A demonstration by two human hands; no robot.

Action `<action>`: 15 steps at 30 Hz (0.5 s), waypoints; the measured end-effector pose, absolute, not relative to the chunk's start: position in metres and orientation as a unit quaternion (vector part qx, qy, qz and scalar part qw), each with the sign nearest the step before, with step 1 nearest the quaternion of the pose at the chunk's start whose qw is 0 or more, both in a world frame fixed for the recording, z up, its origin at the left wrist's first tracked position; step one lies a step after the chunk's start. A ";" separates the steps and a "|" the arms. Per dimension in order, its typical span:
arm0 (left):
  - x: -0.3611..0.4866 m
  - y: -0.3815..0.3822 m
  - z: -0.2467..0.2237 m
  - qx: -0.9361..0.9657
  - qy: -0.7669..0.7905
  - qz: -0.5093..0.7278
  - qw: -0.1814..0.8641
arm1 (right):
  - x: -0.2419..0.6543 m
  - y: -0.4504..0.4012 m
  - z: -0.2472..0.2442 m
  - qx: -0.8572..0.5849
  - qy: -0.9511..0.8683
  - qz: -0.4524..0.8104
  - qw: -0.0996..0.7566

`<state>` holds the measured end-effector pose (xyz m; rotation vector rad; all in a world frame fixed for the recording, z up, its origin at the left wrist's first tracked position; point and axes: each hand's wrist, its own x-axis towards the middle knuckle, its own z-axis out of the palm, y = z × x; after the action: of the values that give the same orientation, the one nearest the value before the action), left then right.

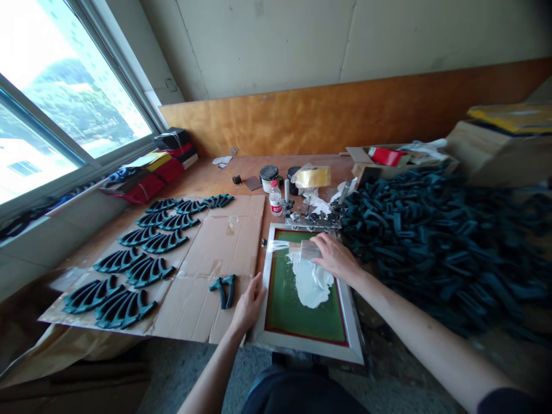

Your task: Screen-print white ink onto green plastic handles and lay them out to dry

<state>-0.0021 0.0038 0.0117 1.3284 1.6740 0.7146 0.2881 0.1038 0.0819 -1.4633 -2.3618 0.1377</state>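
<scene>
A metal-framed screen [280, 313] with a green mesh lies in front of me, and a patch of white paste [308, 284] is spread over its upper middle. My right hand [334, 256] grips a flat, pale scraper [309, 249] at the top of the paste. My left hand [250, 302] is at the frame's left edge, its fingers closed against the rim. On the cardboard just left of that hand lies a dark green forked part [223, 290].
Rows of dark green parts [149, 271] cover the left of the cardboard sheet [190, 305]. A large heap of similar pieces [431, 241] fills the right. Behind the frame stand a metal clamp [313, 221], a bottle [275, 201] and a jar [269, 175].
</scene>
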 end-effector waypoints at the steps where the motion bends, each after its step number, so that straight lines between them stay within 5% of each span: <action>1: -0.002 0.005 0.012 0.535 0.672 0.279 0.430 | 0.279 0.100 0.081 -0.511 -0.845 0.060 0.143; 11: -0.003 0.004 0.016 0.530 0.660 0.296 0.444 | 0.306 0.046 0.072 -0.306 -0.937 0.154 0.068; 15: -0.003 0.004 0.013 0.530 0.650 0.306 0.450 | 0.298 0.049 0.071 -0.364 -0.912 0.137 0.131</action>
<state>-0.0035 0.0037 0.0132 1.3096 1.6077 0.7565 0.2980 0.0485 0.0710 -1.0579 -2.6468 0.3978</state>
